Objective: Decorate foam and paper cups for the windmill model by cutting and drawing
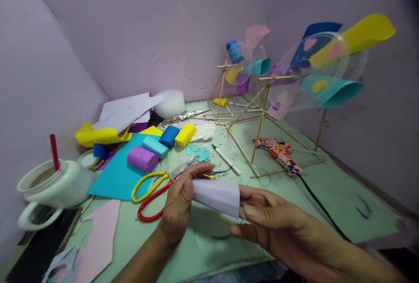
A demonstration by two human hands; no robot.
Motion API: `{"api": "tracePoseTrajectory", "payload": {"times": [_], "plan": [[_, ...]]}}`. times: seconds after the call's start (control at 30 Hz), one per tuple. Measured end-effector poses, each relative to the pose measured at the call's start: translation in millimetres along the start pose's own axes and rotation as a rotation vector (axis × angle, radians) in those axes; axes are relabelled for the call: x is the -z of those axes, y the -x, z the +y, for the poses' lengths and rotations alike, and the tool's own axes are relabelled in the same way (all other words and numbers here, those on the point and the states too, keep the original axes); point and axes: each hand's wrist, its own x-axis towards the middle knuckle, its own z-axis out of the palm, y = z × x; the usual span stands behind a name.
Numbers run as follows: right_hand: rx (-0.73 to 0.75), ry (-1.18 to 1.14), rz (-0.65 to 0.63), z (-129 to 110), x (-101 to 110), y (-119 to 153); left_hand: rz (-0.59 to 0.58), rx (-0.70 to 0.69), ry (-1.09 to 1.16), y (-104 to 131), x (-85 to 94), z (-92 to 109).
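Here, just right of the scissors [172, 177], the left hand [178, 206] and right hand [273, 215] grasp opposite ends of a pale paper roll [216, 197]. Beyond the scissors, coloured rolls [155, 146] lie on the green tabletop [347, 191]; pale walls [163, 25] stand behind.

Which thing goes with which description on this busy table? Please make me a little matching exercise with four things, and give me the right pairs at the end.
Things:
1. Pale paper piece
2. Scissors
3. White pot
4. Marker

Descriptions:
A. Has a red stick rising from its open top
B. Slim and white, with a dark green tip
C. Between the left hand and the right hand
D. Has one red handle loop and one yellow

Right pairs: 1-C, 2-D, 3-A, 4-B
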Motion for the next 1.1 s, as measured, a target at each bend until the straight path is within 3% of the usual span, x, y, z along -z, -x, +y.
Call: {"api": "tracePoseTrajectory", "payload": {"times": [0.2, 0.33, 0.43, 0.87, 1.1], "plan": [[-0.061, -0.12, 0.009, 13, 2, -7, -0.145, -0.009, 0.025, 3, 1.0, 2], [-0.089, -0.049, 0.045, 17, 2, -9, -0.098, 0.143, 0.367, -6, 3.3, 1], [-0.08, 0.016, 0.015, 22, 0, -8, -0.067, 0.28, 0.485, -10, 1.7, -3], [-0.121, 0.232, -0.007, 24, -5, -9, -0.15, 0.299, 0.486, -3, -0.5, -11], [-0.18, 0.51, 0.183, 24, 4, -6, -0.228, 0.32, 0.444, -6, 2.1, -8]]}}
